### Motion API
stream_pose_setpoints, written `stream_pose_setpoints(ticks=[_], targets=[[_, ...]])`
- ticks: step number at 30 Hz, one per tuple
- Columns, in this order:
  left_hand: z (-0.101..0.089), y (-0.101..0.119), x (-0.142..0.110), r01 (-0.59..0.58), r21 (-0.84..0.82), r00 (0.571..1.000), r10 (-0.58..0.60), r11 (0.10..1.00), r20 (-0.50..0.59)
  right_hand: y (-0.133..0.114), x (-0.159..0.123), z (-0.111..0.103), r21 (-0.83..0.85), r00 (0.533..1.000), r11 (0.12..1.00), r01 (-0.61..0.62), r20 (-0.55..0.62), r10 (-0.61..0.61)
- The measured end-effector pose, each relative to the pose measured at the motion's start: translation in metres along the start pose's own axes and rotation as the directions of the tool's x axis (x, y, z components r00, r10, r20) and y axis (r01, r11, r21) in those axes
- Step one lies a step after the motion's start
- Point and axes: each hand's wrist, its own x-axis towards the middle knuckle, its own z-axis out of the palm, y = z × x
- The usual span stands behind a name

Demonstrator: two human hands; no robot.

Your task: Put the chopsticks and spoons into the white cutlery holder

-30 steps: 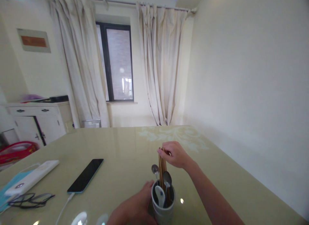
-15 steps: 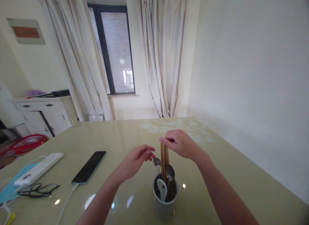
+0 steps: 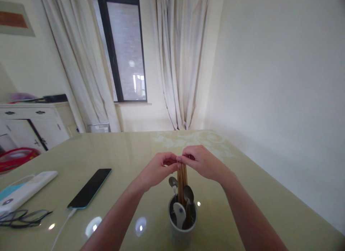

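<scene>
head: r hand (image 3: 201,163) holds chopsticks (image 3: 182,184), well off far tbl edge (image 3: 129,133).

On the left of the tabletop (image 3: 129,146), a dark-screened phone (image 3: 90,188) is lying flat, a white cable (image 3: 61,227) running from its near end toward the near side. Farther left, a long white device (image 3: 33,190), perhaps a power strip, is resting partly over a light-blue sheet (image 3: 10,191), and dark-framed glasses (image 3: 27,219) are lying just beside it on the near side. Beyond, at far left, a white cabinet (image 3: 50,130) is standing below a wall panel (image 3: 13,19), with a red container (image 3: 20,163) sitting near it. At the far side, a left curtain (image 3: 78,64) and a right curtain (image 3: 180,56) are flanking a dark-framed window (image 3: 126,49).
</scene>
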Motion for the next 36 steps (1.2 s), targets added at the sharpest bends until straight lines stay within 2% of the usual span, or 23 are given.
stream_pose_setpoints(ticks=[3, 5, 8, 14, 17, 20, 22, 24, 28, 30, 32, 36], targets=[[0.002, -0.004, 0.001, 0.048, -0.120, 0.992, -0.033, 0.992, 0.122, -0.001, 0.002, 0.001, 0.047, 0.999, 0.998, -0.042, 0.023, 0.041], [0.005, -0.007, 0.001, 0.075, -0.166, 0.988, -0.051, 0.983, 0.146, -0.002, 0.002, 0.001, 0.064, 0.998, 0.996, -0.063, 0.025, 0.061], [0.007, -0.009, 0.002, 0.089, -0.168, 0.992, -0.072, 0.982, 0.103, -0.004, 0.000, 0.000, 0.039, 0.998, 0.997, -0.070, 0.000, 0.070], [0.007, -0.005, 0.002, 0.104, -0.172, 0.992, -0.089, 0.980, 0.091, -0.006, -0.005, -0.004, -0.083, 0.996, 0.993, -0.085, -0.045, 0.081], [0.006, -0.002, 0.001, 0.103, -0.113, 0.995, -0.100, 0.988, 0.026, -0.006, -0.013, -0.008, -0.042, 0.992, 0.994, -0.106, -0.071, 0.103], [0.006, -0.001, 0.001, 0.086, -0.101, 0.996, -0.085, 0.991, 0.012, -0.004, -0.033, -0.006, 0.089, 0.981, 0.986, -0.138, -0.124, 0.149], [0.007, -0.001, 0.000, 0.073, -0.121, 0.997, -0.067, 0.990, 0.049, 0.000, -0.056, 0.006, 0.252, 0.967, 0.955, -0.158, -0.155, 0.201], [0.008, -0.003, 0.000, 0.077, -0.160, 0.993, -0.062, 0.984, 0.097, 0.004, -0.083, 0.027, 0.442, 0.956, 0.886, -0.140, -0.172, 0.238], [0.011, -0.007, -0.001, 0.162, -0.228, 0.974, -0.118, 0.960, 0.193, 0.006, -0.132, 0.080, 0.650, 0.953, 0.743, -0.161, -0.095, 0.289], [0.013, -0.008, -0.002, 0.190, -0.226, 0.964, -0.139, 0.955, 0.225, 0.000, -0.143, 0.100, 0.654, 0.946, 0.729, -0.200, -0.064, 0.318], [0.015, -0.006, -0.002, 0.183, -0.205, 0.965, -0.135, 0.961, 0.226, -0.008, -0.144, 0.110, 0.607, 0.949, 0.760, -0.232, -0.030, 0.313], [0.016, 0.002, -0.004, 0.082, -0.114, 0.984, -0.063, 0.990, 0.165, -0.023, -0.127, 0.111, 0.559, 0.955, 0.789, -0.253, 0.011, 0.298]])
